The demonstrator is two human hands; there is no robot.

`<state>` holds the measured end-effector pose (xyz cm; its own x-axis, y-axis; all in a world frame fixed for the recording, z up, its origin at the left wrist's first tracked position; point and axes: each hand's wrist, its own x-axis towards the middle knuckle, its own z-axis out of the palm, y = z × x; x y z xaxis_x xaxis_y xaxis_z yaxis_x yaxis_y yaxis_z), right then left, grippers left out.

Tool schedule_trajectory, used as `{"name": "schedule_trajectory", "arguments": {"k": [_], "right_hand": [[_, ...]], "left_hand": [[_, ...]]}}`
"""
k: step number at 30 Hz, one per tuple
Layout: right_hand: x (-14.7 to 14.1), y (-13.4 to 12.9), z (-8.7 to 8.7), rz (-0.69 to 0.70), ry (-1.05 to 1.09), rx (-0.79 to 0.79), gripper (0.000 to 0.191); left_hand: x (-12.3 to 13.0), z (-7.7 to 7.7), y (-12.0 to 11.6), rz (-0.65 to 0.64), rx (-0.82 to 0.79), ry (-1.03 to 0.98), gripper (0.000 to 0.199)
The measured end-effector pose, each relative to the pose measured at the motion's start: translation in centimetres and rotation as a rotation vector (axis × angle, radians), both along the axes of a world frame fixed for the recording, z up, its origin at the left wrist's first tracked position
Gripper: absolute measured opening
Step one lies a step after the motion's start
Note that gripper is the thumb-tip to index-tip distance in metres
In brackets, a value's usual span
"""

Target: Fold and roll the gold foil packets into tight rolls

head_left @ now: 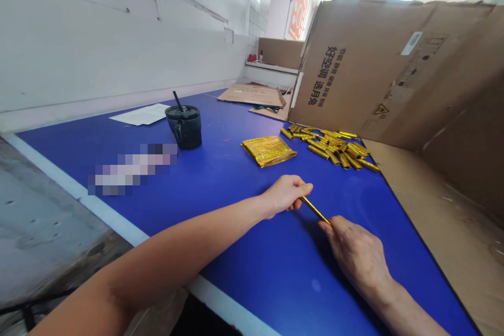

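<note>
A smooth blue table (pixel 236 199) holds a heap of crinkled gold foil tubes (pixel 333 148) before a corrugated cardboard box (pixel 366 63). The left hand (pixel 284 195) and right hand (pixel 356 254) grasp opposite ends of a thin gold rod (pixel 315 210), its long axis slanting across the table.

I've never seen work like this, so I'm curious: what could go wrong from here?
The thin gold stick is held only near its ends, between the left hand and the right hand, so it might slip or bend. The loose pile of gold sticks lies close to the edge of the blue table, so some might roll off.
</note>
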<state>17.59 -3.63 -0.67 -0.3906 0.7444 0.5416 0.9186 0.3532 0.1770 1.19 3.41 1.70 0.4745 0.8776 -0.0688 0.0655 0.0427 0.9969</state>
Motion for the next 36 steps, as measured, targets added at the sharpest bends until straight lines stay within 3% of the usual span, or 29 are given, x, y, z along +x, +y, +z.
{"name": "schedule_trajectory", "arguments": {"k": [5,11,15,18,21,24,28,32,36], "right_hand": [[-0.1,-0.1,0.2,-0.03,0.113,-0.109,0.041],[0.3,0.1,0.5,0.021,0.796,-0.561,0.045],[0.1,0.3,0.7,0.071,1.011,-0.758,0.044],[-0.1,0.2,0.6,0.105,1.011,-0.699,0.041],[-0.2,-0.1,0.3,0.109,0.92,-0.534,0.038],[-0.2,-0.3,0.2,0.12,0.822,-0.413,0.035],[-0.4,-0.7,0.2,0.17,0.734,-0.345,0.032],[-0.5,-0.7,0.2,0.173,0.683,-0.328,0.032],[-0.5,-0.6,0.0,0.186,0.639,-0.307,0.034]], "left_hand": [[0.0,0.0,0.1,0.016,0.038,0.033,0.009],[-0.1,-0.8,0.4,0.024,0.326,-0.009,0.006],[-0.2,-0.9,0.2,0.031,0.442,-0.016,0.01],[0.1,-0.7,0.0,0.056,0.339,-0.101,0.009],[0.7,-0.7,-0.5,0.046,0.112,-0.233,0.02],[1.2,-0.8,-1.5,-0.061,-0.101,-0.321,0.031],[1.5,-0.8,-2.6,-0.18,-0.297,-0.391,0.03],[1.6,-0.9,-2.9,-0.187,-0.373,-0.432,0.029],[1.7,-0.9,-2.7,-0.095,-0.348,-0.466,0.027]]}}
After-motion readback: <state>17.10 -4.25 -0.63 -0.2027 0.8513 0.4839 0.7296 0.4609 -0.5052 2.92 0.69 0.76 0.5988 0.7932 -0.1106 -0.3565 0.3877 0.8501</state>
